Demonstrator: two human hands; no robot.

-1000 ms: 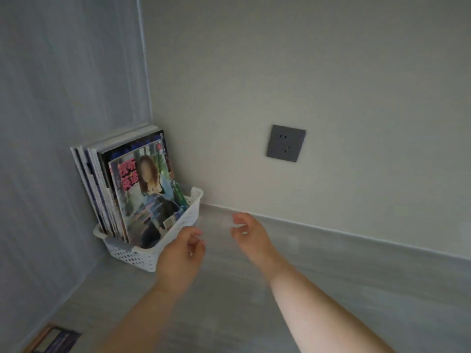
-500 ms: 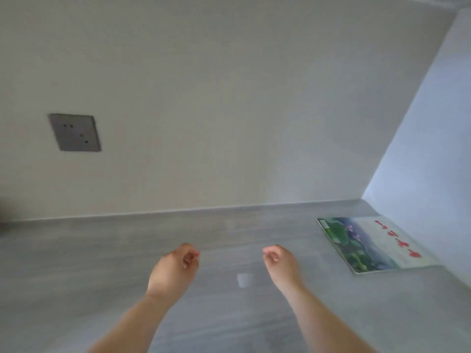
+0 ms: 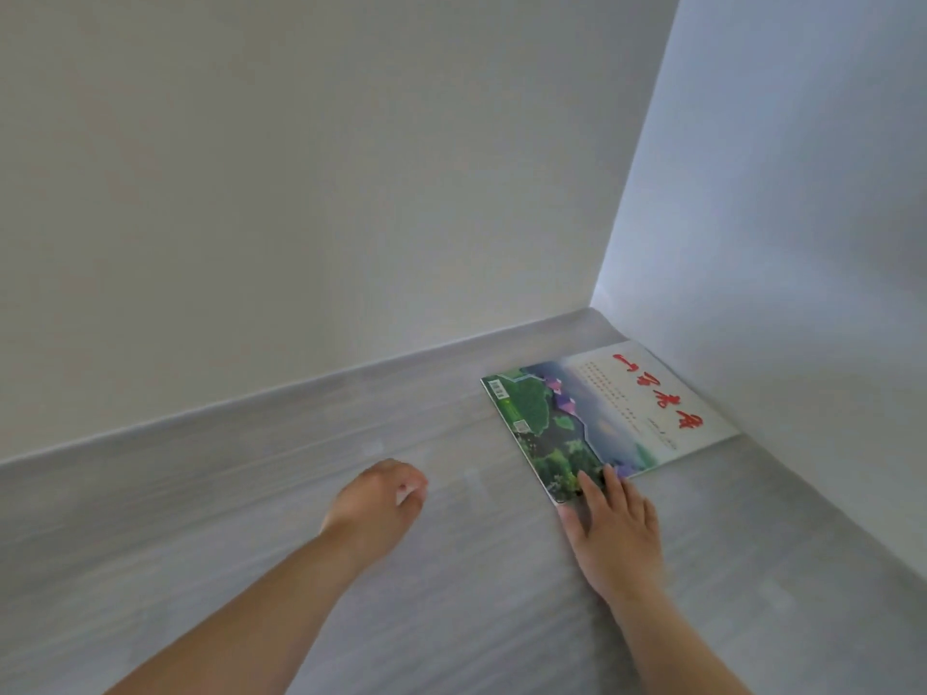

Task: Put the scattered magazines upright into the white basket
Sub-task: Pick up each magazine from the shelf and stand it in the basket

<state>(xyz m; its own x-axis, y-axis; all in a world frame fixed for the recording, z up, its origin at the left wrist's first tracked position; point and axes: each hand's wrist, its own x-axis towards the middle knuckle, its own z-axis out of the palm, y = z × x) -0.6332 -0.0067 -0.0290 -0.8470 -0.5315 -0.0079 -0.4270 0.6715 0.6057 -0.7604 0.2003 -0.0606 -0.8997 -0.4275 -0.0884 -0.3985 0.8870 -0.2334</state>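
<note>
**Ana:** The pickup step is on. The right hand (image 3: 614, 534) lies flat, fingers straight, with its fingertips (image 3: 584, 481) on the near left corner of the magazine (image 3: 602, 418). It is touching the cover, not gripping it.

**Ben:** And the magazine (red title lettering, green landscape cover) lies face up on the tabletop (image 3: 225, 519), tucked into the far right corner. Its right edge sits against the side wall (image 3: 802, 218).

**Ana:** The left hand (image 3: 376, 499) hovers over bare tabletop well to the left, fingers loosely curled, holding nothing.

**Ben:** So what does the next move call for?

**Ana:** Probably getting under an edge. A thin magazine lying flat gives the fingers nothing to close on. The likely options are to drag that corner toward the person or to lift it with a fingertip, then pinch it between thumb and fingers.

**Ben:** Which edges are free?

**Ana:** The left and near edges. The right edge is shut in by the wall, and the far corner lies close to the back wall (image 3: 351, 193). All the open room is to the left and toward the person.

**Ben:** And the white basket?

**Ana:** It's out of view, so she will have to carry the magazine to it and stand it upright there.
</note>
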